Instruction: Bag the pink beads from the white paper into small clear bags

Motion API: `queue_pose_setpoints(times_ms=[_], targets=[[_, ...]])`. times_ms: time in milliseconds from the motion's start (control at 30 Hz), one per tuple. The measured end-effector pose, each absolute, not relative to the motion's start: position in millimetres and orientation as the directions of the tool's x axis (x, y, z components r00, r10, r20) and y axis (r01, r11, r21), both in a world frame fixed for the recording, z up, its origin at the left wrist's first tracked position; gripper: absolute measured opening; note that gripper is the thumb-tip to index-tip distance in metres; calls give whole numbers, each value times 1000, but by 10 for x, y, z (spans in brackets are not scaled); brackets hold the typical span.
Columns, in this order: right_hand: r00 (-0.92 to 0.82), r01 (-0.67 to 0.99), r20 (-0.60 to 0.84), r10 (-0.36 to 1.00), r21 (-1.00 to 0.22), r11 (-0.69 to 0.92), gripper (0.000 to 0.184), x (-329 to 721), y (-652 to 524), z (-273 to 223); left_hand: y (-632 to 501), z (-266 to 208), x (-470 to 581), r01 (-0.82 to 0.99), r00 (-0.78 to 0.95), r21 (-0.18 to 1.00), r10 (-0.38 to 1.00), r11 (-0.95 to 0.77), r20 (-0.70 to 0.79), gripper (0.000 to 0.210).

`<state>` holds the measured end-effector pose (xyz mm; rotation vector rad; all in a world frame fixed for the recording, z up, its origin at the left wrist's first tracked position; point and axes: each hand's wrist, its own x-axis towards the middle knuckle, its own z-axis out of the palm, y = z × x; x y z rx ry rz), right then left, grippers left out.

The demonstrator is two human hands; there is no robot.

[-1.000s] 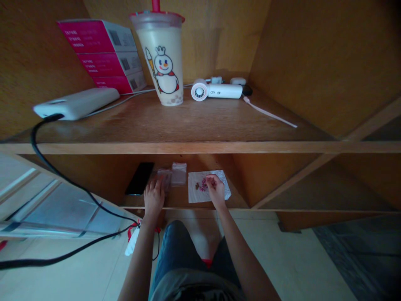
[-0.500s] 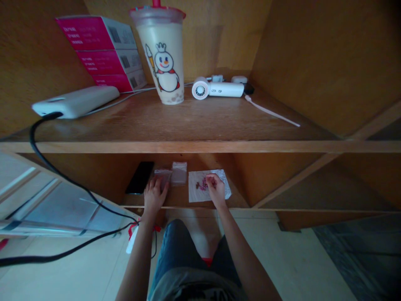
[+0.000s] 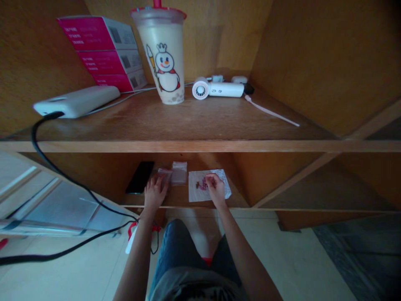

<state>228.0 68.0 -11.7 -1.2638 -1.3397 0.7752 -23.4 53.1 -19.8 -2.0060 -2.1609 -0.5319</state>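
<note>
On the lower shelf (image 3: 175, 200) my left hand (image 3: 154, 193) lies flat with its fingers on a small clear plastic bag (image 3: 165, 174). A second small clear bag (image 3: 179, 173) lies just right of it. My right hand (image 3: 215, 189) rests on a white sheet of paper (image 3: 194, 193), its fingertips pinched at a small pile of pink and dark beads (image 3: 202, 184). Whether a bead is between the fingers is too small to tell.
A black phone (image 3: 140, 177) lies left of the bags. The upper shelf (image 3: 200, 125) carries a milk tea cup (image 3: 163, 54), stacked pink boxes (image 3: 103, 52), a white power bank (image 3: 75, 101) with a black cable (image 3: 59, 171), and a white handheld fan (image 3: 217, 89). My knees are below.
My left hand has shifted slightly up and right onto the left bag. My right hand stays at the beads.
</note>
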Motion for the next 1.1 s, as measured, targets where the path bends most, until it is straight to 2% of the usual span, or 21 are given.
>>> queue_pose_setpoints(times_ms=[333, 633, 733, 833, 933, 1100], targets=[[149, 239, 264, 953, -945, 225, 15, 2287, 690, -131, 569, -106, -229, 993, -55, 122, 915, 6, 400, 39], [149, 218, 267, 952, -948, 232, 15, 2291, 695, -144, 607, -170, -224, 996, -46, 93, 930, 12, 364, 41], [159, 224, 273, 949, -946, 235, 15, 2289, 699, -147, 561, -114, -179, 994, -82, 97, 933, 51, 350, 45], [159, 230, 276, 948, -944, 236, 14, 2286, 700, -150, 515, -25, -66, 989, -130, 121, 905, 87, 406, 54], [162, 238, 273, 948, -943, 231, 14, 2285, 697, -145, 493, 40, 102, 990, -52, 142, 902, -10, 428, 50], [166, 238, 274, 947, -943, 231, 14, 2286, 689, -125, 487, 16, 363, 969, 115, 165, 929, -182, 353, 35]])
